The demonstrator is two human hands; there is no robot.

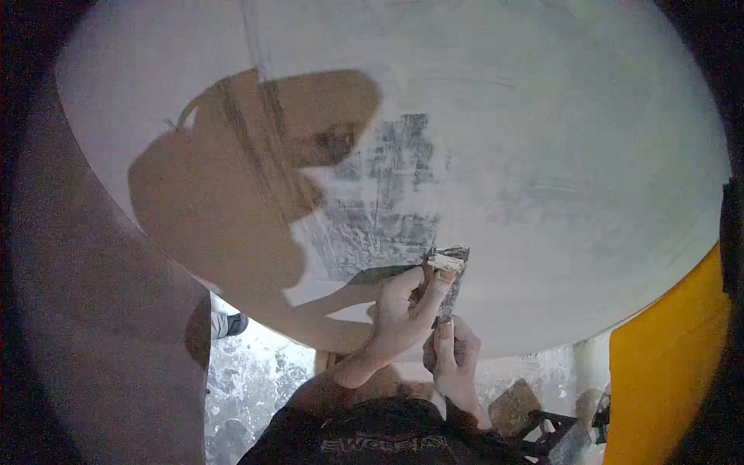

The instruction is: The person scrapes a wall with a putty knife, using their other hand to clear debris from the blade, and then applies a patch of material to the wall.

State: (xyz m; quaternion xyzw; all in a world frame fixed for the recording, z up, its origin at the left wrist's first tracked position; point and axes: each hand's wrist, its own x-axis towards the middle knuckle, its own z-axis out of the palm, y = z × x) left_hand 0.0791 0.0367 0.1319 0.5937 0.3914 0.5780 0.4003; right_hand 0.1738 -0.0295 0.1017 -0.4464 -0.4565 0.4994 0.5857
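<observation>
A flat, dark, scraper-like tool [452, 301] with whitish paste on its upper end is held over the lower middle of a large, round, pale surface [558, 155]. My left hand [401, 304] is closed on the tool's upper part, its thumb near the paste. Lower down, my right hand [456, 353] pinches the tool's lower end, fingers curled. Whether the tool is one piece or two stacked pieces cannot be made out. Dark, streaky patches [395, 170] mark the pale surface above the hands.
A brown shadow [217, 186] falls across the round surface's left side. A yellow-orange panel [659, 372] stands at the lower right. Below the rim are a stained floor [260, 372], a shoe [226, 325] at the left and dark angular objects [549, 434] at the right.
</observation>
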